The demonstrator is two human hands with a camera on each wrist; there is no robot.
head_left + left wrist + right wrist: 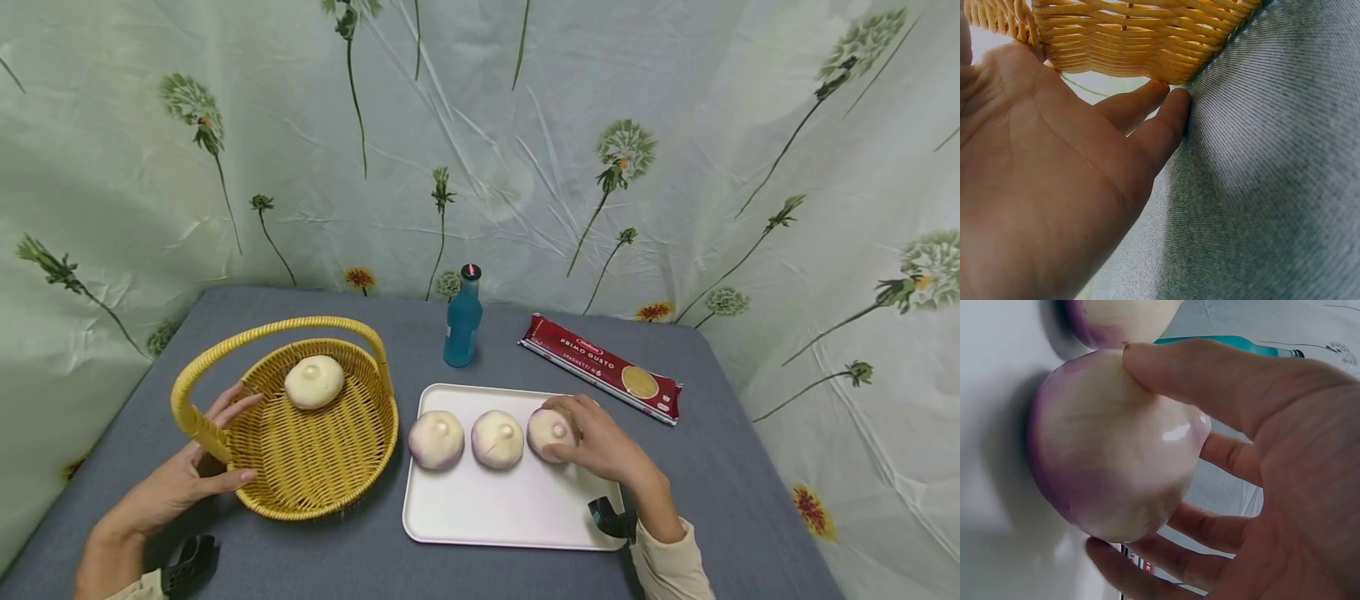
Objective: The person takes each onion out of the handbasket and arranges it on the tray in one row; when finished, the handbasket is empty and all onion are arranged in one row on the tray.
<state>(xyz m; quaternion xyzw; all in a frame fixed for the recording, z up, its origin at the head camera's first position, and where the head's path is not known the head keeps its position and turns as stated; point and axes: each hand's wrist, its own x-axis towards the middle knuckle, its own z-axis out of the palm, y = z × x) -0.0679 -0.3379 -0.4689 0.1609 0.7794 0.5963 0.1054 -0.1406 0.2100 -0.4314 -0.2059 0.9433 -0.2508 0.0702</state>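
A yellow wicker basket (311,500) with a tall arched handle stands on the left, one pale turnip (315,382) inside it. My left hand (176,483) holds the basket's left side near the handle's foot, with fingers and thumb at the rim; the left wrist view shows two fingertips (1179,103) against the woven wall. On a white tray (510,521), two white-and-purple turnips lie side by side: the left turnip (437,440) and the middle turnip (498,440). My right hand (600,442) grips the rightmost turnip (1110,450), thumb on one side and fingers round the other.
A blue glass bottle (463,321) stands upright behind the tray. To its right lies a red spaghetti packet (600,367), slanted across the grey tabletop (330,558). A flower-printed curtain (480,167) hangs behind and around the table.
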